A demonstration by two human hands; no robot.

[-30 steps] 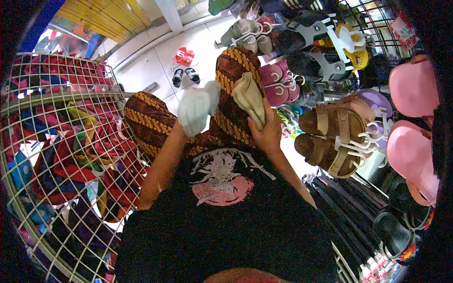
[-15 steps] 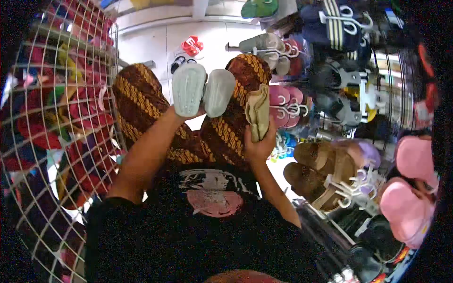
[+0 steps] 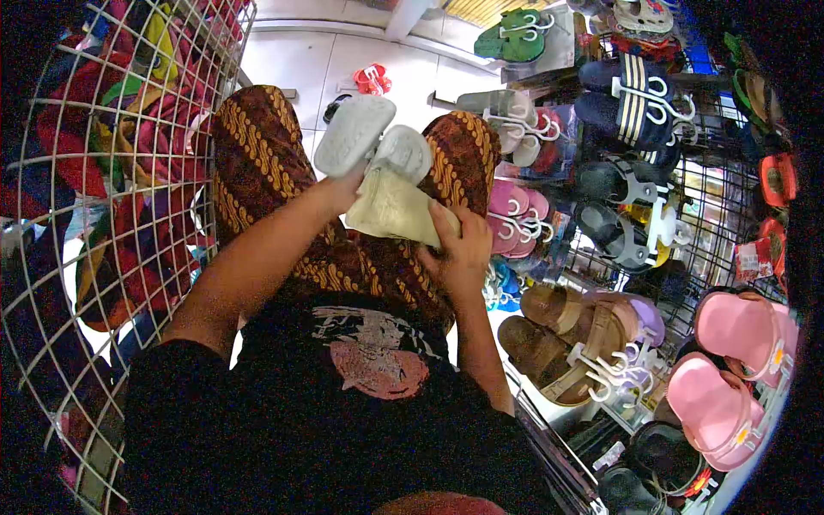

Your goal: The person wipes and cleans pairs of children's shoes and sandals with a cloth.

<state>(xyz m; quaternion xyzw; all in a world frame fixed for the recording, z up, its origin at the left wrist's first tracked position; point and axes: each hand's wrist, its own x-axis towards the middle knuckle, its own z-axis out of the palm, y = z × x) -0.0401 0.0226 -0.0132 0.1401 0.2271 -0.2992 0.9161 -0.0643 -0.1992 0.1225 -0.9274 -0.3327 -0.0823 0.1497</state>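
Note:
A pair of pale grey-white shoes (image 3: 354,136) is held up above the lap, soles facing the camera. My left hand (image 3: 341,190) is closed on their near end, partly hidden behind a beige cloth. The folded cloth (image 3: 390,209) lies against the lower part of the right-hand shoe. Its other end is pinched in my right hand (image 3: 463,249), with fingers bent over its edge. Both knees in brown patterned fabric (image 3: 262,154) are spread on either side of the shoes.
A wire mesh basket (image 3: 129,176) of colourful items stands at the left. Racks at the right hold brown sandals (image 3: 562,339), pink clogs (image 3: 712,403) and striped slides (image 3: 631,103). Small red footwear (image 3: 372,80) lies on the tiled floor (image 3: 296,56) ahead.
My right hand has brought the cloth leftward from beside the right knee onto the shoes. The shoes are tilted more, and the view has shifted a little.

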